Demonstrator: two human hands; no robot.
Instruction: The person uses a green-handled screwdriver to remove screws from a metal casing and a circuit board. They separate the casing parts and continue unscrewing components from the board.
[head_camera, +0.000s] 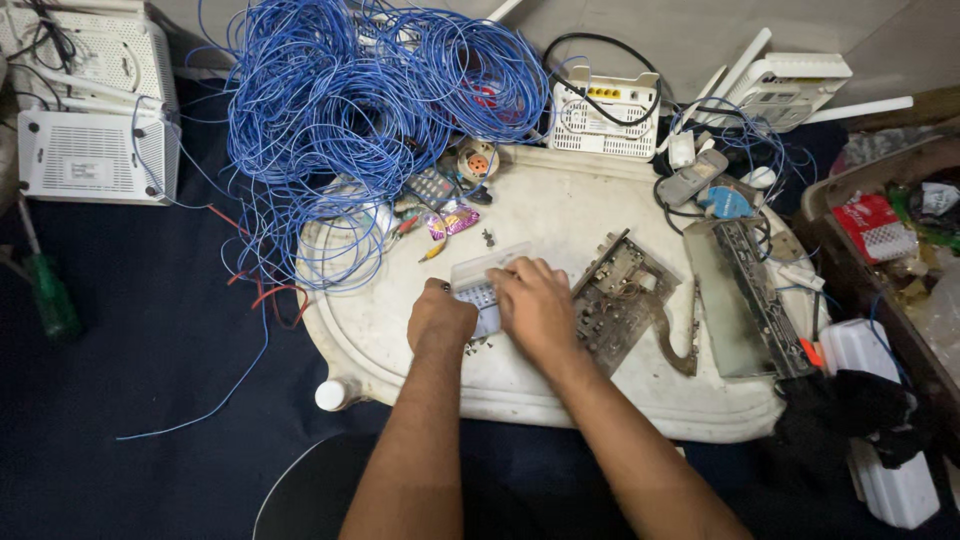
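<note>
Plastic, pale and see-through: small box sat near centre of the white tray-like board, w/ both hands close together on it. Left hand was curled in a fist at its near-left corner; right hand lay flat over its right half, fingers pressing down. Couldn't tell if either actually gripped it.

Risks, as I judged them: tiny dark bits lay loose on board just below the hands, so a slip or jolt could scatter them. Bare circuit board touched or nearly touched right hand; its edges could scratch skin. Further out, blue wire tangle spilled onto board's left rim and could snag a wrist. White routers stood beyond, well apart.
</note>
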